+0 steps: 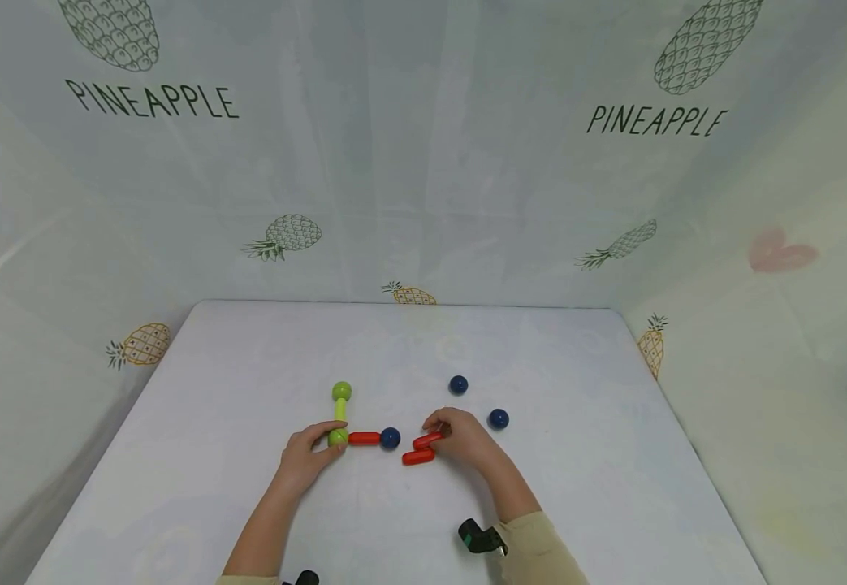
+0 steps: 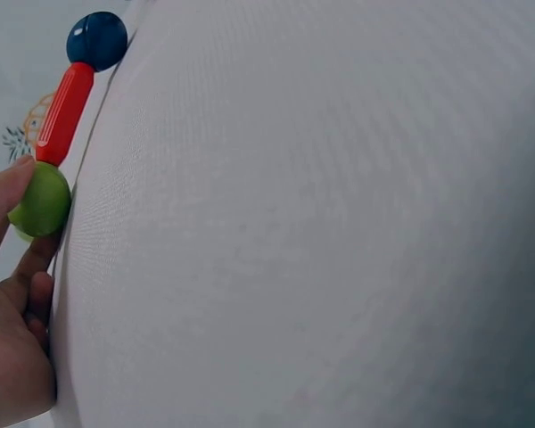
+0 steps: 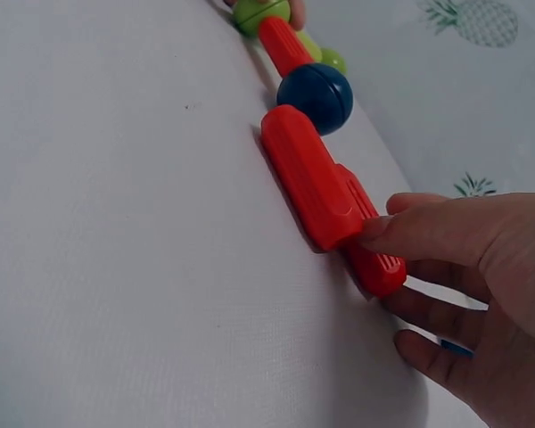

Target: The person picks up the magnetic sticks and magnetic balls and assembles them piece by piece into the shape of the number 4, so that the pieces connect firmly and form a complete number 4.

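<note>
My left hand [image 1: 302, 463] pinches a green ball [image 1: 339, 439] between thumb and fingers. From that ball a light green rod [image 1: 340, 411] runs back to another green ball [image 1: 342, 392]. A red rod [image 1: 364, 439] reaches right from it to a dark blue ball [image 1: 390, 439], forming an L shape. Two loose red rods lie side by side right of the blue ball. My right hand [image 1: 468, 441] has its thumb and fingers about the end of the farther red rod [image 1: 426, 440]; the nearer red rod [image 3: 310, 174] lies against it, close to the thumb tip.
Two more dark blue balls, one at the back [image 1: 458, 385] and one farther right [image 1: 499, 418], sit beyond my right hand. The white table [image 1: 584, 487] ends at a pineapple-print cloth [image 1: 408, 162] behind it. Black wrist camera parts [image 1: 480, 537] show by my right sleeve.
</note>
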`<state>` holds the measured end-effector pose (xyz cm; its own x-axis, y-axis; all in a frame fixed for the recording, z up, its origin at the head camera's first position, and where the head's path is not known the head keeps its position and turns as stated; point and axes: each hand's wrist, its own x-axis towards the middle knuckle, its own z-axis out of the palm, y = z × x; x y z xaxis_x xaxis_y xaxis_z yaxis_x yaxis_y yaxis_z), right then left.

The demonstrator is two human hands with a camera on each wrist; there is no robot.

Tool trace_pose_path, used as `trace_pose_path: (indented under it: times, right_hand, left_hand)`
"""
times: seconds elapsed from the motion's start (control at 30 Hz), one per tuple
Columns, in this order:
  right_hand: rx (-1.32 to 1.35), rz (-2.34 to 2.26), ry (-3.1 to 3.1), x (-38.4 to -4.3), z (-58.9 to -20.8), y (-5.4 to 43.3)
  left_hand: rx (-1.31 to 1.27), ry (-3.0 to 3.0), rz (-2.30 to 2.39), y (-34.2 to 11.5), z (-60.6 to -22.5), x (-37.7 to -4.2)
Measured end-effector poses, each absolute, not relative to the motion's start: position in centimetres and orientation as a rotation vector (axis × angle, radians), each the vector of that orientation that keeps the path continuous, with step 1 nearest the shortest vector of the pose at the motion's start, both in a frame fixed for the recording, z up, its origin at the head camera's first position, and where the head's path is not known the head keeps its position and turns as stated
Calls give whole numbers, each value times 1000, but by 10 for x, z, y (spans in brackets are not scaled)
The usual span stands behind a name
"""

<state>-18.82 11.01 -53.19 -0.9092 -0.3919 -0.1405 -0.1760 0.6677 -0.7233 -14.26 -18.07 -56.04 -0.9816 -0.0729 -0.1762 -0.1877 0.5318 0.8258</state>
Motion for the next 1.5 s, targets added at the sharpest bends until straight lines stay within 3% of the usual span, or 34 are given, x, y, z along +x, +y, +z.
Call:
trace_pose_path:
  times: [1.5]
  right_hand:
    - [-596,-1088,2531,-200,-512,102]
  left_hand:
    - [-249,2651,1426,-180,-558,-141]
